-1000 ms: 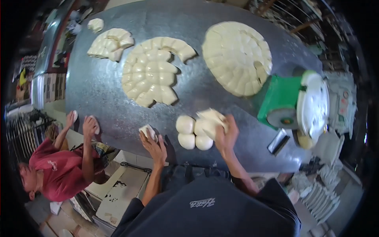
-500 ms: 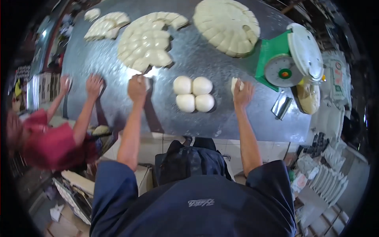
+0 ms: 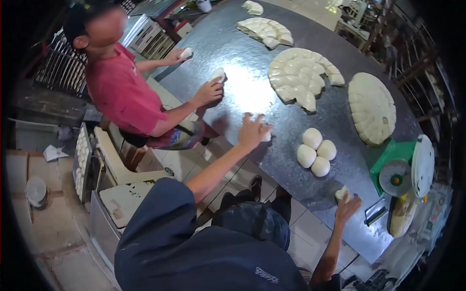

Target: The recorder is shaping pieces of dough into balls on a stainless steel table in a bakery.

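Note:
My left hand (image 3: 252,130) is cupped over a small white dough piece (image 3: 266,136) on the dark metal table (image 3: 242,92). At the table's near edge, my right hand (image 3: 347,206) covers another small dough piece (image 3: 341,194). Between my hands sit several round dough balls (image 3: 316,152), touching each other. A co-worker in a red shirt (image 3: 121,92) stands at the left, one hand on a dough piece (image 3: 218,74) and the other on a second dough piece (image 3: 186,52).
Three flat rounds of dough cut into wedges lie further along the table: the nearest round (image 3: 372,107), the middle round (image 3: 302,77) and the far round (image 3: 264,30). A green scale (image 3: 394,167) with a white pan stands at the right edge. A white plastic chair (image 3: 121,162) is below the table's left side.
A fourth ball has joined the cluster. My hands have spread apart, each over a small dough piece. The view has swung, so the co-worker now appears at the upper left.

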`<act>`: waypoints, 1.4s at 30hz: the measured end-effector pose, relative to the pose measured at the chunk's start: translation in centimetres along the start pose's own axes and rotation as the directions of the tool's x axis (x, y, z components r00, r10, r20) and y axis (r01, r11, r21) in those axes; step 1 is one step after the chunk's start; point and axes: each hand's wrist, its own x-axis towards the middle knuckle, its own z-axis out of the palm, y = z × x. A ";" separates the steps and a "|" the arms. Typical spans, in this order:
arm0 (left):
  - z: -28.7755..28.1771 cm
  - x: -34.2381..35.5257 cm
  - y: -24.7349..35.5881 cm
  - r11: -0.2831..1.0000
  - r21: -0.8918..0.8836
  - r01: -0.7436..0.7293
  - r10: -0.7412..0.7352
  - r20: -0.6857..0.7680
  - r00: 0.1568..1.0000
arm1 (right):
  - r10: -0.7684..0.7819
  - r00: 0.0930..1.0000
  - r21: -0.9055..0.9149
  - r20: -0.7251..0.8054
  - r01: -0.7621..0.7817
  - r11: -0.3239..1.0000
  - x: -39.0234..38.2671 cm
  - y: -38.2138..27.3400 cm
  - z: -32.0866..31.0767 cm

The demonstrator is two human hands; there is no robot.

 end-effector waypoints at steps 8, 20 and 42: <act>5.7 5.5 1.6 0.959 0.265 -0.101 0.129 -0.092 0.987 | 0.138 0.976 0.068 -0.166 -0.128 0.989 5.7 -0.5 6.2; 0.6 -1.7 0.7 0.980 -0.141 -0.141 0.135 -0.047 0.990 | -0.168 0.985 0.055 0.046 0.165 0.985 -3.9 -2.6 -1.4; 3.8 -0.1 -0.1 0.928 -0.171 -0.330 0.321 -0.081 0.944 | 0.494 0.865 0.204 -0.090 -0.469 0.859 -3.0 -1.6 0.8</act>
